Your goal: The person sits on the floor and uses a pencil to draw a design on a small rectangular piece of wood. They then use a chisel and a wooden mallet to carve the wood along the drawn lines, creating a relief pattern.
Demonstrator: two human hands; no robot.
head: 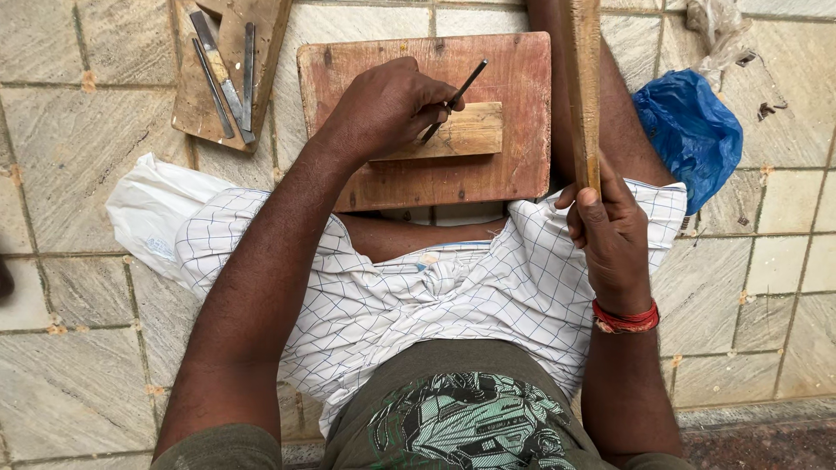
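My left hand (387, 106) grips a thin dark metal chisel (456, 97), its tip resting on a small pale wooden block (466, 132). The block lies on a reddish wooden board (435, 183) on the tiled floor in front of my lap. My right hand (612, 239), with a red thread around the wrist, holds the lower end of a long wooden stick (582, 87) that rises upright toward the top of the view, to the right of the board.
A second wooden board (196, 104) at the upper left carries several metal chisels (228, 83). A blue plastic bag (692, 130) lies at the right, a white bag (148, 209) at the left. My checked cloth covers my lap.
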